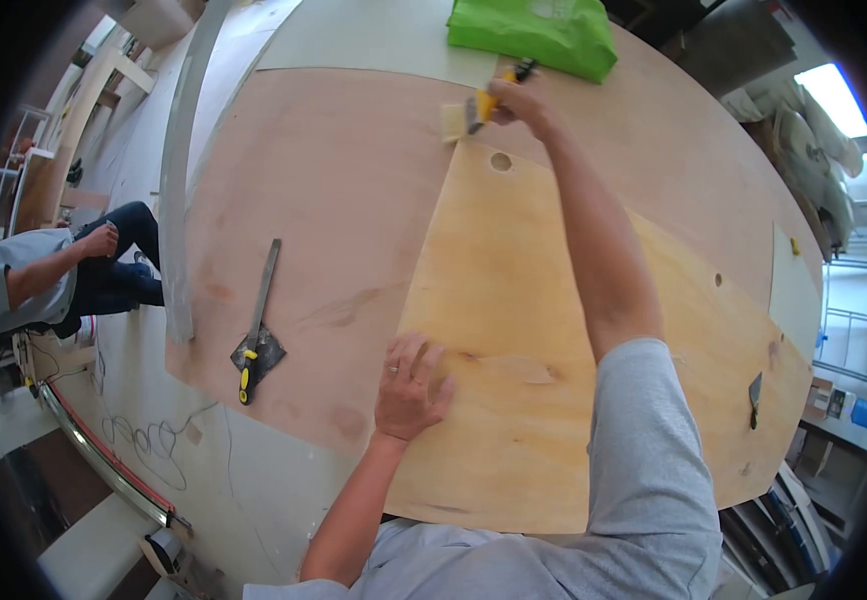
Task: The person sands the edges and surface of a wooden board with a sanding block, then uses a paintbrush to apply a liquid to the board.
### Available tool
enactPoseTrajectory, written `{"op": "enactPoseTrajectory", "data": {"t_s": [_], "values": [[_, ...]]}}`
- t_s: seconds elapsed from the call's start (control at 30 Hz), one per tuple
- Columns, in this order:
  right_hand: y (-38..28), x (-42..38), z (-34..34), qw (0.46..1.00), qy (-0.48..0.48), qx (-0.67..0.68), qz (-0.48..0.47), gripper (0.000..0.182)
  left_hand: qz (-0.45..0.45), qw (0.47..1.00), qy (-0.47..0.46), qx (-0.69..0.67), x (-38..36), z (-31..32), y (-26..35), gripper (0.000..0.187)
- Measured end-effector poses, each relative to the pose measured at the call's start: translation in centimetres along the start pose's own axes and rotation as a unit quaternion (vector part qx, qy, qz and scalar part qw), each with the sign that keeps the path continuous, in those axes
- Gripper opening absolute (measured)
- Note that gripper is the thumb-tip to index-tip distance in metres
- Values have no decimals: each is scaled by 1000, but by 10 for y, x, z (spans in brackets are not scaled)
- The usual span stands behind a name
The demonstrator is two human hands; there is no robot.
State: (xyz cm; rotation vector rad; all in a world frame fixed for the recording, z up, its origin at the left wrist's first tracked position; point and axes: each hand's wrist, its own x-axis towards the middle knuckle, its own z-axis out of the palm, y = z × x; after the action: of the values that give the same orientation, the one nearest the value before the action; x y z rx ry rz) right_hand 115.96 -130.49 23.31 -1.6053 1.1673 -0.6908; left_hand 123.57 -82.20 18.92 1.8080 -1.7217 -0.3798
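My right hand (519,106) is wrapped round the yellow-and-black handle of what looks like a paintbrush (474,112). Its pale, blurred end lies at the far left corner of the light plywood panel (514,290), near a round hole. My left hand (414,388) rests flat on the panel's left edge, fingers spread, with a ring on one finger. To its left, a file (263,300) with a yellow-and-black handle lies across a dark square piece (271,358). A small scraper (755,400) sits on the panel's right part.
A green bag (539,35) lies beyond my right hand on the larger reddish board (294,180). Along the left runs a long grey bar (182,200). Another person (49,270) is further left. A cable (149,440) trails on the floor, and shelving (854,320) stands at right.
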Motion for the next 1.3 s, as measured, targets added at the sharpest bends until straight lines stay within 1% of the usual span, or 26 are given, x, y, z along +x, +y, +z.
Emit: {"op": "enactPoseTrajectory", "data": {"t_s": [0.07,0.13,0.2,0.27,0.33,0.4,0.43,0.5,0.53,0.57,0.6,0.63,0.67,0.7,0.73,0.8,0.87,0.93,0.97,1.0,1.03,1.07,1.1,1.13,1.23,1.3], "values": [[55,1,-66,1000,25,-10,-10,27,0,1000,-3,6,-1,-1,0,54],[64,-44,-135,990,108,-61,66,28,4,1000,-12,8,1,-2,2,54],[95,-93,-203,979,172,-20,109,28,9,1000,-14,12,1,-3,3,54],[116,-148,-264,968,226,-9,109,25,12,1000,-11,14,3,0,5,54],[116,-188,-304,936,294,-61,183,24,12,1000,-11,20,3,-1,6,54],[103,-192,-330,910,287,-221,202,24,16,999,-10,26,4,-1,7,54],[102,-192,-339,887,281,-298,212,24,19,999,-11,29,4,-2,7,54],[110,-157,-334,807,283,-512,80,32,11,1000,-10,28,4,-1,8,55],[69,-146,-304,845,240,-461,130,33,10,1000,-14,24,3,-1,9,55],[37,-138,-268,871,241,-414,109,30,14,999,-16,31,2,0,10,55],[27,-120,-242,905,218,-358,67,29,18,999,-18,37,1,0,9,55],[36,-90,-216,928,220,-302,18,26,23,999,-18,42,1,2,9,55],[32,-69,-185,963,180,-201,-9,22,29,998,-18,43,0,2,10,55],[8,-67,-157,980,144,-136,37,26,33,998,-16,46,0,2,11,55],[-18,-66,-129,987,112,-73,88,31,34,998,-12,51,1,3,12,54],[-33,-67,-106,994,68,-37,76,39,35,998,-15,53,3,5,16,53],[16,-42,-100,983,150,-93,41,42,32,998,-19,59,3,5,19,53],[53,-43,-112,957,220,-182,44,46,30,997,-18,66,3,5,20,53],[69,-58,-136,937,247,-240,64,47,32,997,-18,69,3,5,20,53],[88,-70,-165,926,227,-290,84,51,33,997,-18,71,3,4,20,53],[105,-83,-191,902,284,-305,111,47,35,997,-18,71,2,4,19,53],[133,-92,-229,912,276,-261,156,46,29,997,-20,73,2,5,20,53],[146,-115,-268,903,285,-290,140,47,25,997,-22,74,4,6,20,53],[131,-147,-299,915,269,-242,178,51,19,997,-25,75,2,6,20,53],[154,-190,-372,865,363,-231,258,54,38,996,-27,78,3,6,14,54],[134,-199,-374,821,389,-383,169,48,32,996,-30,76,3,7,15,54]]}}
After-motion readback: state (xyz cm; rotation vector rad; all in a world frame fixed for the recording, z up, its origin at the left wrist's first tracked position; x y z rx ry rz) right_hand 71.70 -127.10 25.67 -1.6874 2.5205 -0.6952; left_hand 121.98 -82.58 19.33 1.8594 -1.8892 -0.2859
